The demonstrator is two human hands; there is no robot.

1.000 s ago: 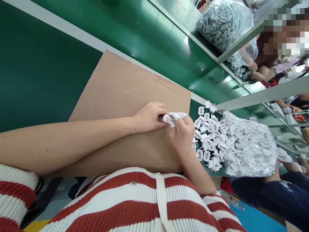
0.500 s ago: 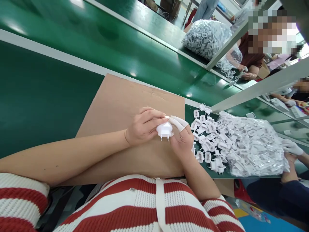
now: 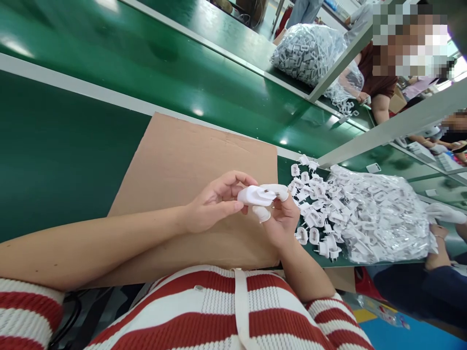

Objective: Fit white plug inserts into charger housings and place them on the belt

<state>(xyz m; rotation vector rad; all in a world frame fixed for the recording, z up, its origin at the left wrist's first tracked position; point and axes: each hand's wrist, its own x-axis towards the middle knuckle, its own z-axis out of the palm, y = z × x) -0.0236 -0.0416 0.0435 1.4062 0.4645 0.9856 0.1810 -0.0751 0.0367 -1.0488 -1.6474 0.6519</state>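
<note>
My left hand [image 3: 211, 204] and my right hand [image 3: 280, 216] meet over a sheet of brown cardboard [image 3: 189, 160]. Between them they pinch one white plastic plug piece [image 3: 255, 196] with metal pins, held a little above the cardboard. White finger cots cover my right thumb and forefinger. A loose heap of the same white plug pieces [image 3: 310, 204] lies just right of my right hand, spilling from a clear plastic bag [image 3: 379, 218].
The cardboard lies on a green conveyor table [image 3: 65, 146] with a grey rail [image 3: 383, 131] above it on the right. A second full bag of white parts [image 3: 310, 51] lies across the belt, by a seated person. Another person's gloved hand [image 3: 443, 214] shows at far right.
The plug piece has been turned in my hands, from pins pointing down to lying sideways. Both hands have risen slightly and my right fingers have curled in around it.
</note>
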